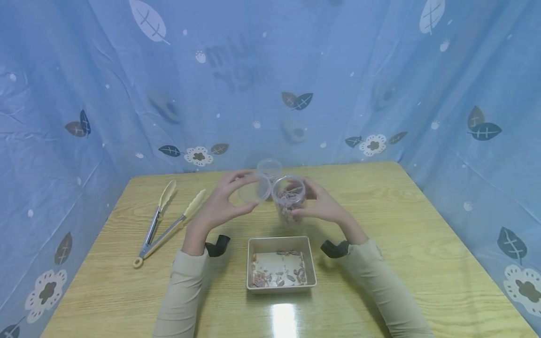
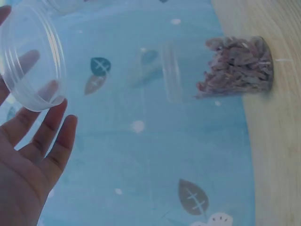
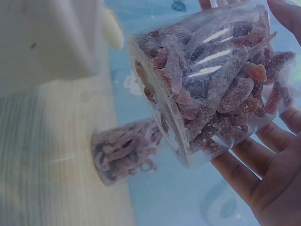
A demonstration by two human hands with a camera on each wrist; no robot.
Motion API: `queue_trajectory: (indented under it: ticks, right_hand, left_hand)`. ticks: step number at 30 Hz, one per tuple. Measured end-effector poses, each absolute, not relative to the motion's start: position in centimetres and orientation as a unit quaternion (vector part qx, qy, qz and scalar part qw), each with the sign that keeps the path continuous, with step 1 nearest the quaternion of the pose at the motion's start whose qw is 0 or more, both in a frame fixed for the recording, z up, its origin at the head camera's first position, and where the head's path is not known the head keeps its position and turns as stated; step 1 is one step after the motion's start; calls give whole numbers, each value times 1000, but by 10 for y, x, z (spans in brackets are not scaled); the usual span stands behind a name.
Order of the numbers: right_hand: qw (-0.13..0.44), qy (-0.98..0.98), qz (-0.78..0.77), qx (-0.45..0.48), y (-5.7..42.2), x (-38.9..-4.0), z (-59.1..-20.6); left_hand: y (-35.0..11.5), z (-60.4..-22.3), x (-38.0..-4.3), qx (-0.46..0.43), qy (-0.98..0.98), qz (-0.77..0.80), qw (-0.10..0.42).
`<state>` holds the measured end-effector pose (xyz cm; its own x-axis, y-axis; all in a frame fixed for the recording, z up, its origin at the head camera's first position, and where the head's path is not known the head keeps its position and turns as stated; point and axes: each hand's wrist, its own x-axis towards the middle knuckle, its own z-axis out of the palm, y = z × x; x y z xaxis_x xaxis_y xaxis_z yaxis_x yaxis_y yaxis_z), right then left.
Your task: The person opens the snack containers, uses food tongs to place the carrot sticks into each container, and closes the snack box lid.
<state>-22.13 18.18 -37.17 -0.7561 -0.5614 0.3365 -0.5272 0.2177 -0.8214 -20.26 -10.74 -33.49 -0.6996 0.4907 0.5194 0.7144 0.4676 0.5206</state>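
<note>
My left hand (image 1: pixel 221 204) grips a clear round plastic lid (image 1: pixel 255 188) by its edge, tilted, just left of the jar mouth. A clear jar (image 3: pixel 207 89) filled with reddish-brown, powder-dusted dried strips is held by my right hand (image 1: pixel 323 205), raised above the table with its mouth uncovered. Behind them stands a second clear jar (image 2: pixel 225 68), partly full of similar strips; in the head view the lid and first jar hide much of it. Below the hands sits a beige rectangular tray (image 1: pixel 281 290) with scattered strip pieces on its bottom.
Metal tongs (image 1: pixel 162 232) with cream tips lie spread on the left of the wooden table (image 1: pixel 422 281). A blue patterned curtain (image 1: pixel 270 70) closes off the back and both sides. Black curved pieces (image 1: pixel 217 246) are worn at the wrists.
</note>
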Motion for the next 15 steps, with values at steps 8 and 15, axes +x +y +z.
queue_trajectory:
  ticks: [8, 15]
  right_hand:
    - [35, 775, -516, -364, 173, -200, -343]
    - [34, 774, -510, -374, 167, -190, -336]
  left_hand:
    - [-104, -326, -195, -354, -825, -403, 178]
    - [-91, -321, -187, -387, -797, -431, 171]
